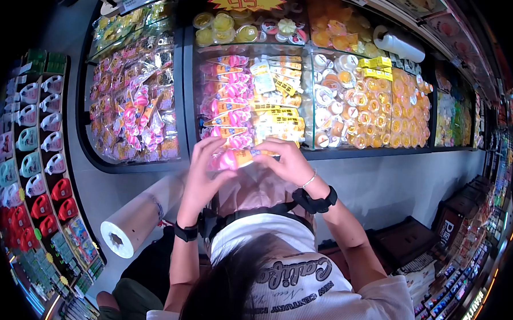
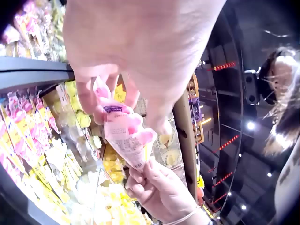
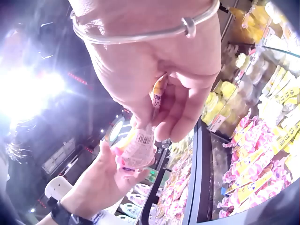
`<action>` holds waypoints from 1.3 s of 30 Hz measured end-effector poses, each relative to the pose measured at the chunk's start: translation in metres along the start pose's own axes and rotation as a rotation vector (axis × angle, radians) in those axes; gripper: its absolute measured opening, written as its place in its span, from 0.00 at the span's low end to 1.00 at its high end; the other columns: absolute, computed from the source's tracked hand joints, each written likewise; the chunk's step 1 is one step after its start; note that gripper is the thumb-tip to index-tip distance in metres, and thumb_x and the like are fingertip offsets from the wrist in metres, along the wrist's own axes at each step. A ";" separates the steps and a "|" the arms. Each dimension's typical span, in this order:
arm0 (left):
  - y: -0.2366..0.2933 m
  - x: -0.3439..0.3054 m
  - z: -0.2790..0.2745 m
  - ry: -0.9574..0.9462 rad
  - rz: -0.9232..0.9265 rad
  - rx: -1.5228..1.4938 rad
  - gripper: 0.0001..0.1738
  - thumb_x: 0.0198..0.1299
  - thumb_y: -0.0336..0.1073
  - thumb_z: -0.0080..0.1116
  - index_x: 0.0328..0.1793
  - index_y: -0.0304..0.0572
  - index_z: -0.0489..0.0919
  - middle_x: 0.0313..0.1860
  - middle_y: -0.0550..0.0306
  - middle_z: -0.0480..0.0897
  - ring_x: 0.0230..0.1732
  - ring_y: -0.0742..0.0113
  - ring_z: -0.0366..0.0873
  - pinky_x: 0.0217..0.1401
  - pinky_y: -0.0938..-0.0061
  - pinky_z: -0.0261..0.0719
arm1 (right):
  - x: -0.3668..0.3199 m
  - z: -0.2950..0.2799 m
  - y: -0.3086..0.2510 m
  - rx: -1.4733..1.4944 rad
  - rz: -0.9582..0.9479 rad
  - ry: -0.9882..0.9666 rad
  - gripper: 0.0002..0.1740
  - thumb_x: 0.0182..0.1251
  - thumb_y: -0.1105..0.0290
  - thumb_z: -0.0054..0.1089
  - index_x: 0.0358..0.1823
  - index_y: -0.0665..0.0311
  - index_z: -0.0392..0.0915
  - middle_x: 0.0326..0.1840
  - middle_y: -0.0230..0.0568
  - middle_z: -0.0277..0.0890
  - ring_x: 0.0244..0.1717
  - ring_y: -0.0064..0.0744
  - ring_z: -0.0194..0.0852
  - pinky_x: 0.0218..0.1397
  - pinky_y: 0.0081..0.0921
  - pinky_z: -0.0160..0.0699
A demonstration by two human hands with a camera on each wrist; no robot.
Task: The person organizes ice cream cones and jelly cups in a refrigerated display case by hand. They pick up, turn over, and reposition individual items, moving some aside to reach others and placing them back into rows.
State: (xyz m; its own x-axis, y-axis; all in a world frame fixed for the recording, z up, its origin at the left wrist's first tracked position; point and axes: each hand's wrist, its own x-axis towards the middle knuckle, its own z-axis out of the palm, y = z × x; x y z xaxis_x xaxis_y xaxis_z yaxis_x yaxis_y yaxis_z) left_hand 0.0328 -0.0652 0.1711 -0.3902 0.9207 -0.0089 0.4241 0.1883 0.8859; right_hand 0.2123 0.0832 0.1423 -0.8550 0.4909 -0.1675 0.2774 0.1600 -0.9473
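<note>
Both hands hold a cone-shaped pink-and-yellow packet (image 1: pixel 236 159) in front of the display's near edge. My left hand (image 1: pixel 201 175) grips its wide, pink end, with the thumb on the near side and the fingers on the far side. At the narrow tip, my right hand (image 1: pixel 290 164) pinches the packet between thumb and fingers. Small print covers the side of the packet (image 2: pixel 124 138) seen in the left wrist view. A barcode on the packet (image 3: pixel 143 139) shows near its tip in the right wrist view. Similar pink cone packets (image 1: pixel 224 107) lie in the compartment just beyond.
Yellow pouches (image 1: pixel 278 124) share that compartment, and cups of jelly (image 1: pixel 359 107) fill the one to the right. Glass dividers (image 1: pixel 312 99) stand between them. A large plastic roll (image 1: pixel 121 234) sticks out at the lower left. Detergent bottles (image 1: pixel 31 139) line a shelf further left.
</note>
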 end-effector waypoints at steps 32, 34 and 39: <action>-0.024 0.015 -0.001 0.015 -0.273 -0.197 0.19 0.60 0.26 0.64 0.57 0.35 0.75 0.40 0.56 0.78 0.41 0.69 0.76 0.45 0.74 0.74 | 0.023 0.003 0.017 0.256 0.161 -0.027 0.11 0.71 0.75 0.58 0.53 0.68 0.76 0.35 0.32 0.78 0.31 0.17 0.76 0.37 0.17 0.75; -0.027 0.016 -0.004 0.008 -0.276 -0.086 0.20 0.61 0.27 0.64 0.58 0.36 0.74 0.38 0.58 0.76 0.37 0.74 0.72 0.43 0.77 0.72 | 0.028 0.004 0.024 0.294 0.225 0.028 0.10 0.71 0.73 0.60 0.51 0.68 0.78 0.35 0.33 0.79 0.29 0.18 0.76 0.35 0.19 0.76; -0.085 0.040 0.007 -0.058 -0.444 -0.102 0.19 0.64 0.29 0.62 0.60 0.38 0.73 0.29 0.63 0.71 0.28 0.79 0.65 0.32 0.80 0.69 | 0.053 0.012 0.065 0.339 0.342 0.038 0.10 0.71 0.72 0.60 0.49 0.69 0.79 0.33 0.35 0.80 0.27 0.18 0.77 0.33 0.18 0.76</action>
State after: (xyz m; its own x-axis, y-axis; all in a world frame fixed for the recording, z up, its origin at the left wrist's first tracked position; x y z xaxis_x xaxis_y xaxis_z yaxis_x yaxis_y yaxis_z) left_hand -0.0133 -0.0422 0.0926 -0.4681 0.7765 -0.4218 0.1419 0.5372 0.8314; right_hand 0.1795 0.1095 0.0684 -0.7212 0.4987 -0.4807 0.3760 -0.3011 -0.8764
